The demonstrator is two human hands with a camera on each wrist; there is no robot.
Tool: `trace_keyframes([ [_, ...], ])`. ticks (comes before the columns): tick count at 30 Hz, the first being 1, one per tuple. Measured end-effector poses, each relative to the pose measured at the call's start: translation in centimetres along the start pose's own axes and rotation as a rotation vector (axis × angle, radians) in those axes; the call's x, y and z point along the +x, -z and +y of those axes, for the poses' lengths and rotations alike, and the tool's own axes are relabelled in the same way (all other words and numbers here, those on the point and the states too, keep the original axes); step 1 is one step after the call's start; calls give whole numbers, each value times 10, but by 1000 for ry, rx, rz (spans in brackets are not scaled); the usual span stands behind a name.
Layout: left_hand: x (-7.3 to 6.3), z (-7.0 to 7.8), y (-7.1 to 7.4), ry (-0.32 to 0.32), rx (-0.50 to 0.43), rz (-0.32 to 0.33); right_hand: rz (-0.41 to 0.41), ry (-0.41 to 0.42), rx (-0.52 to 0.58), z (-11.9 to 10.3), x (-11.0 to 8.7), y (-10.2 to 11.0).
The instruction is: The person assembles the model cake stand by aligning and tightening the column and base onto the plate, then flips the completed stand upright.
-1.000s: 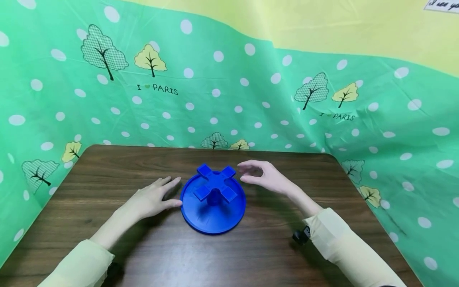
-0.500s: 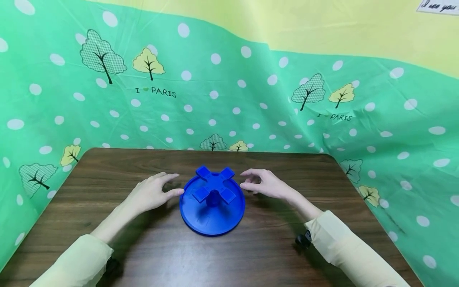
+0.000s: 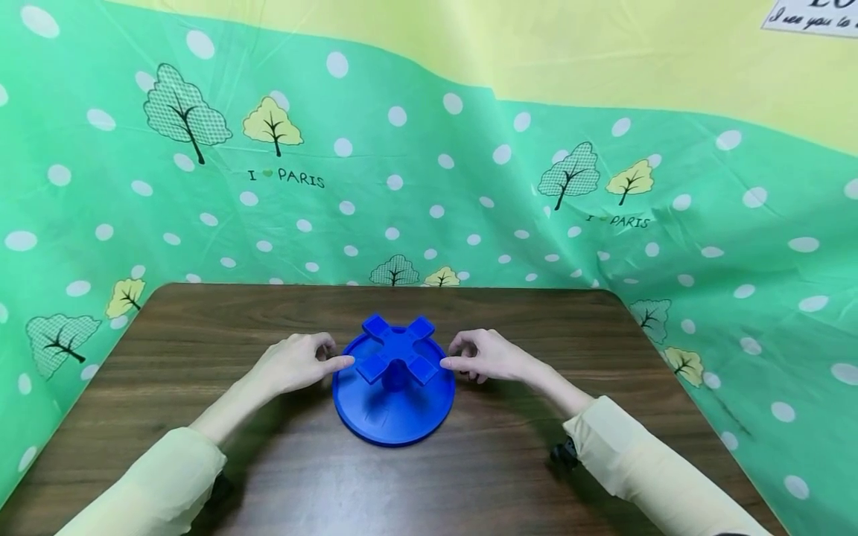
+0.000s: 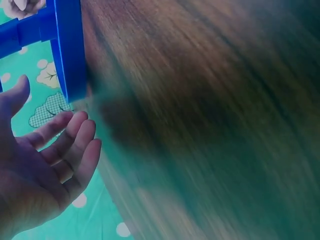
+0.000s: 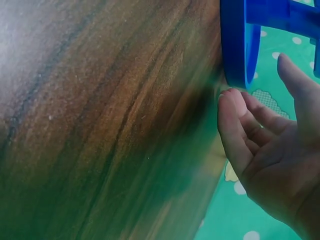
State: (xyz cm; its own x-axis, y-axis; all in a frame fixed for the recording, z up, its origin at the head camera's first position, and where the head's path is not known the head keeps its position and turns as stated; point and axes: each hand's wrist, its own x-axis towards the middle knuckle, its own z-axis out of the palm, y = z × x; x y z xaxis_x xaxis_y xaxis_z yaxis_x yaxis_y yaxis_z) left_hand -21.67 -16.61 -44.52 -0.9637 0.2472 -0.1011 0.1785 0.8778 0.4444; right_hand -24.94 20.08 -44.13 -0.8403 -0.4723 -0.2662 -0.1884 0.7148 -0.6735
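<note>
A blue plastic stand (image 3: 395, 417) has a round base, a short post and a cross-shaped top; its base lies on the wooden table. At the base's left side is my left hand (image 3: 291, 362), its thumb over the rim. My right hand (image 3: 492, 356) mirrors it on the right side. Gaps show between thumb and rim in both wrist views. The left hand's loosely bent fingers (image 4: 80, 150) come close to the edge of the base (image 4: 72, 55). By the other edge (image 5: 236, 47), the right hand's bent fingers (image 5: 232, 120) are near or touching; I cannot tell which.
The brown wooden table (image 3: 268, 476) reaches back to a green and yellow curtain (image 3: 375, 171) printed with trees and dots. A small dark device (image 3: 564, 452) sits at the right sleeve cuff.
Both hands have moved in toward the stand, and their thumbs now reach over its rim. Their fingers are more bent than before. The stand keeps its place on the table.
</note>
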Motion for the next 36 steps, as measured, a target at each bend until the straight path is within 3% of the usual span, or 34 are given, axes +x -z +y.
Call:
trace_keyframes([
  [6,2,3,-3,14,1,-53,-33,-28,-50,-3,1,-4],
  [36,6,7,-11,-30,73,-82,-18,-65,-216,-9,11,-17],
])
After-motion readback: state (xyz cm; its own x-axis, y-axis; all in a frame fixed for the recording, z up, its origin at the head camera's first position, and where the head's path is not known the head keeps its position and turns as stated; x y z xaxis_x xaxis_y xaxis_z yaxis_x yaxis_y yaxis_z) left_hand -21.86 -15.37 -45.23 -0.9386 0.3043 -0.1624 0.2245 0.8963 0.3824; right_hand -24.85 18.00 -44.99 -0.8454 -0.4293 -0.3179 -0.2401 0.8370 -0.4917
